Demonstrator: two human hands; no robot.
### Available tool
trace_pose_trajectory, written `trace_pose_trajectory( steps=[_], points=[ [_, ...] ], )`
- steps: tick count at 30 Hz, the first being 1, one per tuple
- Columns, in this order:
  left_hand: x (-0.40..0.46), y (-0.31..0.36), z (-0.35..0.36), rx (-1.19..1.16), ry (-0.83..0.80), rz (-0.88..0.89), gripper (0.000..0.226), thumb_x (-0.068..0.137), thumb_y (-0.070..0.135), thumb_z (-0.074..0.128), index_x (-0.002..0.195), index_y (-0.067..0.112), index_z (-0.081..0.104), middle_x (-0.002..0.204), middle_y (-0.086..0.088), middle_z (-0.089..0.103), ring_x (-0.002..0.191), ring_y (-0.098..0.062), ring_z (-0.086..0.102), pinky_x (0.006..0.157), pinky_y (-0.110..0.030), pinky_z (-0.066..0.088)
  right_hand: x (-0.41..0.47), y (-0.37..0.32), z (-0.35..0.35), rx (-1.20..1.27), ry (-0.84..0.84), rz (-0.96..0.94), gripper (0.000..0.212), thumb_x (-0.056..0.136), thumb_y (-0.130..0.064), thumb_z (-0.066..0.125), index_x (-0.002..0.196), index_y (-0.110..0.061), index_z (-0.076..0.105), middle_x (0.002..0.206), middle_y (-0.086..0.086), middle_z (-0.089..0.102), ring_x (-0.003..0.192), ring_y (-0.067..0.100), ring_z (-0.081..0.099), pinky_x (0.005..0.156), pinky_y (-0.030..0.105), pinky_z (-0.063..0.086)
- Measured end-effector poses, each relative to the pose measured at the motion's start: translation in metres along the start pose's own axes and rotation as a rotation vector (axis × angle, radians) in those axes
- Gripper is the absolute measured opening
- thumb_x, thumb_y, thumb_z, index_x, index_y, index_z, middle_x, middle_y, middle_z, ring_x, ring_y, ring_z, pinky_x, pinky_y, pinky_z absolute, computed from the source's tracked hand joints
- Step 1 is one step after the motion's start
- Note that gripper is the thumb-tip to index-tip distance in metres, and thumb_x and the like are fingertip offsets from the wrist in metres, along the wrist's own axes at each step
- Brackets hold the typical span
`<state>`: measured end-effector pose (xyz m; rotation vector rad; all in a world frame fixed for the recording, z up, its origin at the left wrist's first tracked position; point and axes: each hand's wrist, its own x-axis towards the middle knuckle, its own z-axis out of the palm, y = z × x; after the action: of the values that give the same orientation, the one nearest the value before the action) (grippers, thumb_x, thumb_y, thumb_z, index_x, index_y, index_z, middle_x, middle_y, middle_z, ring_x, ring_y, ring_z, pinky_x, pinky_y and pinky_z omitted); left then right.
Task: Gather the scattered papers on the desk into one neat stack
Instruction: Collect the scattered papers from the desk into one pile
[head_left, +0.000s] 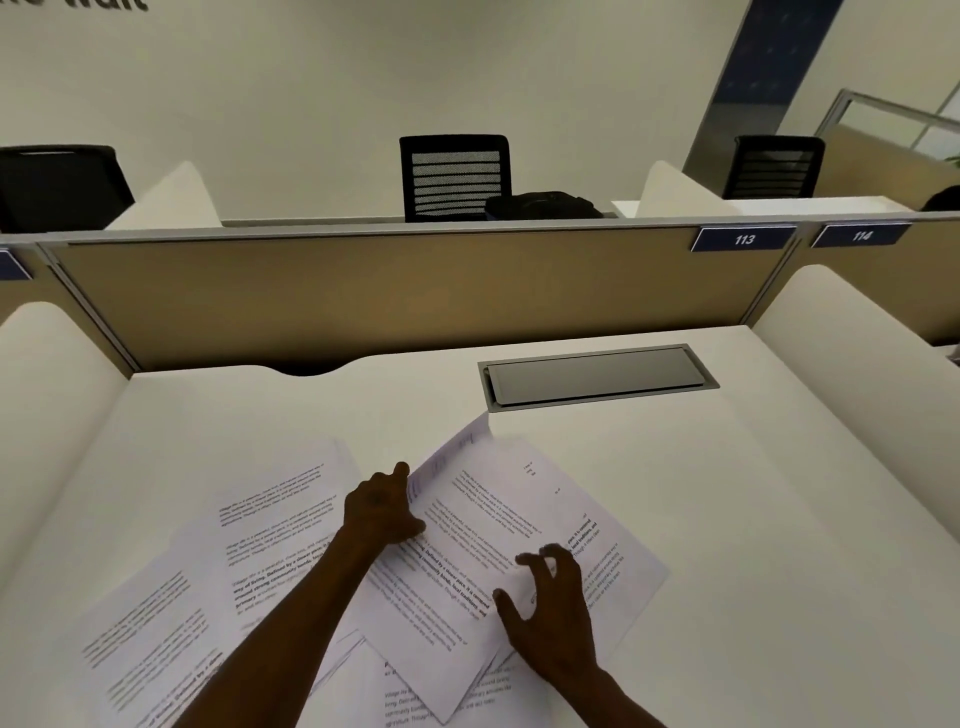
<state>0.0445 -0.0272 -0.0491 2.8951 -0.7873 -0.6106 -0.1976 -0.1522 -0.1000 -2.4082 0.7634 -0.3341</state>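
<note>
The left hand (382, 506) grips the lifted left edge of a tilted sheet (488, 525); the right hand (553, 613), fingers curled and spread, presses on that sheet. Printed papers (270, 551) lie overlapped and askew across the white bench (727, 493), near a closed cable hatch (597, 376).

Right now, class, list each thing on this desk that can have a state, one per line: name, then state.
Papers: scattered, overlapping at angles, not yet one stack.
Top sheet: far corner curled up off the desk.
Left hand: at the top sheet's left edge, fingers curled on it.
Right hand: fingers spread, pressing on the sheets.
Cable hatch: lid shut.
Chair: empty.
</note>
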Motion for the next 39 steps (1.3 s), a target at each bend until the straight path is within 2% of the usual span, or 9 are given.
trace_pose_trajectory(
  steps=[4,9,14,21,26,29,33,36,39],
  points=[
    [-0.004,-0.005,0.004,-0.104,-0.075,-0.054,0.072,0.072,0.047,0.078,0.129,0.017,0.045,0.123,-0.006,0.060,0.112,-0.026,0.062,0.086,-0.035,0.054,-0.023,0.004,0.008,-0.188,-0.070,-0.163,0.064,0.078,-0.069,0.054,0.118,-0.022,0.069,0.133,0.003,0.058,0.141,0.027,0.039,0.113,0.040,0.036],
    [-0.019,-0.016,0.014,-0.323,-0.233,-0.043,0.072,0.074,0.044,0.082,0.132,0.012,0.051,0.132,-0.007,0.060,0.121,-0.025,0.058,0.097,-0.033,0.048,-0.036,0.005,0.012,-0.266,-0.121,-0.225,0.066,0.083,-0.067,0.052,0.126,-0.020,0.067,0.141,0.005,0.057,0.141,0.032,0.039,0.110,0.045,0.037],
    [-0.052,-0.021,0.023,-0.649,-0.251,-0.024,0.059,0.081,0.021,0.078,0.135,0.018,0.054,0.129,-0.008,0.065,0.115,-0.028,0.063,0.104,-0.046,0.049,-0.034,0.009,0.006,-0.096,-0.230,-0.123,0.071,0.089,-0.066,0.042,0.149,-0.029,0.038,0.161,-0.012,0.015,0.153,0.014,-0.002,0.122,0.027,0.006],
    [-0.107,-0.012,0.028,-1.220,-0.229,0.044,0.028,0.091,0.021,0.069,0.119,0.020,0.067,0.104,-0.003,0.079,0.091,-0.025,0.077,0.081,-0.044,0.062,-0.017,-0.004,-0.019,0.275,0.051,0.265,0.071,0.086,-0.045,0.069,0.146,-0.023,0.041,0.149,0.002,0.043,0.137,0.019,0.038,0.112,0.031,0.034],
    [-0.128,0.006,0.047,-1.513,-0.316,0.045,0.031,0.094,0.024,0.065,0.124,0.016,0.065,0.116,-0.013,0.074,0.104,-0.034,0.072,0.089,-0.050,0.059,0.006,0.002,-0.045,0.522,-0.042,0.422,0.077,0.080,-0.049,0.075,0.145,-0.033,0.037,0.129,-0.003,0.057,0.113,0.017,0.056,0.095,0.033,0.049],
    [-0.139,0.027,0.066,-1.641,-0.301,-0.014,0.030,0.095,0.026,0.063,0.124,0.017,0.065,0.116,-0.013,0.074,0.105,-0.034,0.072,0.087,-0.050,0.059,0.020,0.025,-0.062,0.731,-0.061,0.524,0.073,0.081,-0.025,0.080,0.143,-0.026,0.041,0.118,0.005,0.066,0.103,0.024,0.065,0.092,0.043,0.054],
    [-0.150,0.064,0.089,-1.625,-0.229,-0.046,0.024,0.098,0.031,0.057,0.120,0.024,0.066,0.115,0.002,0.076,0.105,-0.017,0.073,0.083,-0.033,0.061,0.033,0.051,-0.081,0.757,-0.165,0.484,0.041,0.081,0.001,0.073,0.116,-0.018,0.065,0.116,0.015,0.071,0.101,0.034,0.069,0.091,0.055,0.055],
    [-0.155,0.094,0.102,-1.483,-0.175,-0.038,0.034,0.098,0.033,0.057,0.132,0.027,0.061,0.130,0.005,0.067,0.120,-0.014,0.064,0.105,-0.037,0.051,0.043,0.065,-0.098,0.665,-0.188,0.417,0.040,0.081,-0.002,0.074,0.117,-0.015,0.063,0.115,0.015,0.069,0.099,0.035,0.068,0.087,0.057,0.057],
    [-0.156,0.119,0.111,-1.279,-0.043,-0.120,0.038,0.091,0.038,0.067,0.127,0.027,0.062,0.128,0.006,0.064,0.117,-0.011,0.060,0.108,-0.034,0.048,0.059,0.073,-0.118,0.527,-0.180,0.312,0.038,0.080,-0.012,0.079,0.115,-0.015,0.064,0.109,0.010,0.071,0.095,0.034,0.069,0.083,0.056,0.058]
  ],
)
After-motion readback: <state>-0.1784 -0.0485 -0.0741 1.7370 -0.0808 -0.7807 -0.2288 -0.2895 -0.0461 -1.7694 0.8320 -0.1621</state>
